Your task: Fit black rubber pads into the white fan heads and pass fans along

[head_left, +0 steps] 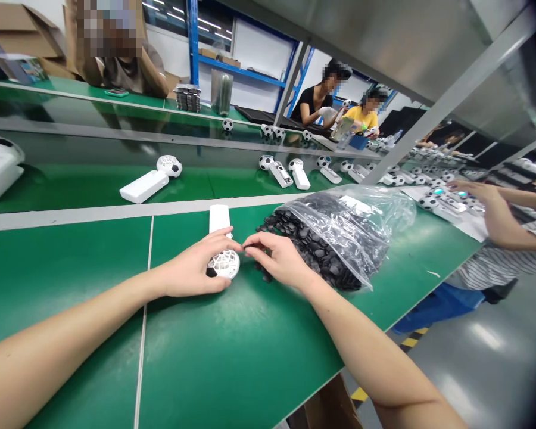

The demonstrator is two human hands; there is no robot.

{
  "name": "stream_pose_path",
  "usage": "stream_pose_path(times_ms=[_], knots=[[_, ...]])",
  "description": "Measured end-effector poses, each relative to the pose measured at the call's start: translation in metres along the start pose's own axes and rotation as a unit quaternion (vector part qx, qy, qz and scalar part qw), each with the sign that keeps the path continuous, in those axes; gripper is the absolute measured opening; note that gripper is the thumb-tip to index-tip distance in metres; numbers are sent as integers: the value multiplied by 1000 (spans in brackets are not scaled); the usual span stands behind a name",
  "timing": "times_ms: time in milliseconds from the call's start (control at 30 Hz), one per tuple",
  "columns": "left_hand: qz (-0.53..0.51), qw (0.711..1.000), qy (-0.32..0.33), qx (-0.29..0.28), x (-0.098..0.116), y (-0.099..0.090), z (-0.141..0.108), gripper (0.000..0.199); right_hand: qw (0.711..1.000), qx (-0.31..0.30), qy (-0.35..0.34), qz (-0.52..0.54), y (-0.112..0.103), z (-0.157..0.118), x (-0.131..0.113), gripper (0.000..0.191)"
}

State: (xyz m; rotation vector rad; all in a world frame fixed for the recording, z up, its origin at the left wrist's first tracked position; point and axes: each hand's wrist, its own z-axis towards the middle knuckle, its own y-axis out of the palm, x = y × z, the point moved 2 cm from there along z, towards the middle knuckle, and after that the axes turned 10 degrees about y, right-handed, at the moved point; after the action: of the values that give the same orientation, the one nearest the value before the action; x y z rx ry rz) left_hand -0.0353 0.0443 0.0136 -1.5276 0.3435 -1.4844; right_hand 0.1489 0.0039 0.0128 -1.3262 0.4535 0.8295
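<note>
On the green bench in front of me lies a white gadget with a soccer-ball head [226, 263] and a flat white handle [218, 219] pointing away. My left hand [201, 262] curls around the ball's left side, thumb at its near edge and fingers at its far edge. The ball's upper side is an open white lattice, with a black patch low on the left. Between thumb and index finger, my right hand [272, 255] pinches a small black piece [245, 246] just right of the ball. A clear plastic bag [339, 220] spills many black pieces [321, 256] beside that hand.
Behind a pale rail, similar gadgets [145, 186] lie along a green conveyor [205, 179]. A slanted metal post [411, 125] rises at right. A co-worker's hand [477, 193] is over gadgets at far right. Other people [317, 101] sit across the line.
</note>
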Motion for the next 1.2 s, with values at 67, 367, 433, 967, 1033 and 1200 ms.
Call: stream_pose_path(times_ms=[67,367,433,967,1033,1200], knots=[[1,1000,-7,4,1,-1,0,48,999,-6,-24,33,-1,-2,-5,9],[-7,1000,-26,5,2,2,1,43,987,-73,-18,142,13,-5,-7,3],[-4,999,-29,14,2,2,1,42,984,-77,-7,162,18,-4,-4,4],[26,998,-15,61,5,10,2,32,942,-125,151,273,29,5,9,39],[20,999,-10,43,4,8,2,32,951,-145,163,220,24,7,12,39],[22,998,-35,47,-2,2,0,42,983,-100,131,-76,-3,6,16,23]])
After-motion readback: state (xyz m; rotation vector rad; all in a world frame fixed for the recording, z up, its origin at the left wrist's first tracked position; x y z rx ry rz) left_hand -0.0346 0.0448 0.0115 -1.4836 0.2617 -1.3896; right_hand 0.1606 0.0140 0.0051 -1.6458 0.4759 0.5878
